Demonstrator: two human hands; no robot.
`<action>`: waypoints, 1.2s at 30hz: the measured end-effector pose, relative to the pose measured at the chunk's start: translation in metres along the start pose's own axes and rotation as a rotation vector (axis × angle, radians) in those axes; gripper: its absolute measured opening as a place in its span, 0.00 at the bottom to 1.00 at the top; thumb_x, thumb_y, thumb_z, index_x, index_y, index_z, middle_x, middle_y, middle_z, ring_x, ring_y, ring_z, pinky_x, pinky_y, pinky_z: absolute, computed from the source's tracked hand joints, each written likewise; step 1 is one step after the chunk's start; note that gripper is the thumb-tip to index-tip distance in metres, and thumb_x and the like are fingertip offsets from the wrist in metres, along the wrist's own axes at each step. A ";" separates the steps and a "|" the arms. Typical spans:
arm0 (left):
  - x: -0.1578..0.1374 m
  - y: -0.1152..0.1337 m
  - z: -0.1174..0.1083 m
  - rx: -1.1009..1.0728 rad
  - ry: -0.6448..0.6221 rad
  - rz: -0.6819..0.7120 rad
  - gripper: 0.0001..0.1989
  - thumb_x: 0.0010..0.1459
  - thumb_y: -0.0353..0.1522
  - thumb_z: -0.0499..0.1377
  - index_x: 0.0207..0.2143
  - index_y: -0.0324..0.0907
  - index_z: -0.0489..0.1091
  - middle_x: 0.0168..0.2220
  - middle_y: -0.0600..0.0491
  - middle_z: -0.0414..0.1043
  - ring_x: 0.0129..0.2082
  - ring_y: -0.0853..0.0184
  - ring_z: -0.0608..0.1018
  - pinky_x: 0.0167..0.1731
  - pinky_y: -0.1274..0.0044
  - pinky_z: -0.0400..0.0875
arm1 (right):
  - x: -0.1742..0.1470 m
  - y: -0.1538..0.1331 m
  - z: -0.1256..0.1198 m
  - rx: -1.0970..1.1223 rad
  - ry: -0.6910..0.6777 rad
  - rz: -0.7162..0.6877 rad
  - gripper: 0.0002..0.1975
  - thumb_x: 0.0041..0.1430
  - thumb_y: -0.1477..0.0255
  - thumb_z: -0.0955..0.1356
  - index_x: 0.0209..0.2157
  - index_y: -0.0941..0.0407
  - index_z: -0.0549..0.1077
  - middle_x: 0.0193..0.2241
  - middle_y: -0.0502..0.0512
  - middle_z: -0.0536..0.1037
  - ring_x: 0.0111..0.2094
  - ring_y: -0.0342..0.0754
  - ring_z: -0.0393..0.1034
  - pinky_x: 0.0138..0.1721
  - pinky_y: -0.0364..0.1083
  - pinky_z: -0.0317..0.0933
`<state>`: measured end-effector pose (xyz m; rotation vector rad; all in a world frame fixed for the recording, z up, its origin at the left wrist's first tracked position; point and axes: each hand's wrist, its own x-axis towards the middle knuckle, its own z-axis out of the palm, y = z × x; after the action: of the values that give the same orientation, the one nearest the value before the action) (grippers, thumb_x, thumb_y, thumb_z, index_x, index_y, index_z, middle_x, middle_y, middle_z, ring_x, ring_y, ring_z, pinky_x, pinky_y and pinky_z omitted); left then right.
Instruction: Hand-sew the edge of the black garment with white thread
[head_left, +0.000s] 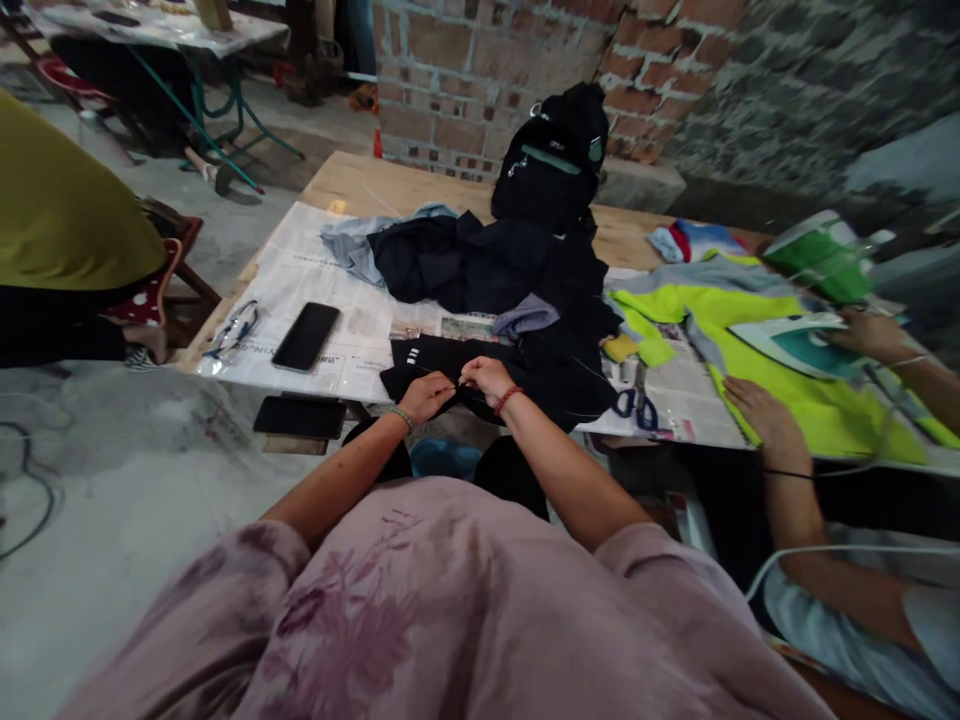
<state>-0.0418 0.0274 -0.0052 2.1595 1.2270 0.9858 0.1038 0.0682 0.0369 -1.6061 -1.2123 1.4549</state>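
A dark garment (555, 385) lies at the table's front edge, with small white marks near its left end. My left hand (426, 397), with a beaded bracelet at the wrist, is closed on the garment's near edge. Close beside it, my right hand (487, 380) is pinched shut just above the cloth, a red bracelet on its wrist. Whatever sits between the right fingertips is too small to name. Blue-handled scissors (637, 405) rest to the right of the garment.
Behind lie more dark clothes (465, 260) and a black backpack (555, 155). A phone (306, 336) and eyeglasses (234, 328) rest on newspaper at the left. At the right, a co-worker's hand holds an iron (795, 345) on a neon-yellow garment (832, 415). Another person sits at far left.
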 end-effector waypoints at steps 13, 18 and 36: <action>-0.003 0.003 0.000 0.036 0.050 0.014 0.17 0.44 0.19 0.51 0.37 0.40 0.69 0.35 0.51 0.68 0.38 0.69 0.71 0.42 0.77 0.67 | -0.011 0.007 -0.001 0.196 -0.071 -0.020 0.06 0.39 0.80 0.68 0.23 0.59 0.68 0.16 0.43 0.70 0.19 0.36 0.64 0.26 0.37 0.59; -0.001 0.003 -0.007 -0.020 0.045 0.022 0.10 0.50 0.24 0.53 0.34 0.40 0.71 0.33 0.52 0.71 0.35 0.71 0.72 0.40 0.78 0.68 | -0.018 0.007 -0.002 0.166 -0.155 -0.041 0.05 0.39 0.76 0.69 0.24 0.59 0.70 0.18 0.45 0.72 0.20 0.36 0.64 0.27 0.38 0.59; 0.000 -0.003 -0.006 -0.042 0.016 -0.053 0.07 0.55 0.30 0.53 0.29 0.39 0.71 0.29 0.53 0.69 0.30 0.72 0.71 0.35 0.80 0.67 | -0.002 0.001 0.007 -0.058 0.075 -0.100 0.03 0.44 0.77 0.63 0.19 0.57 0.65 0.13 0.44 0.69 0.17 0.38 0.63 0.23 0.37 0.57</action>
<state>-0.0477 0.0293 -0.0031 2.0801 1.2535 1.0002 0.0968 0.0650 0.0357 -1.6006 -1.2834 1.2964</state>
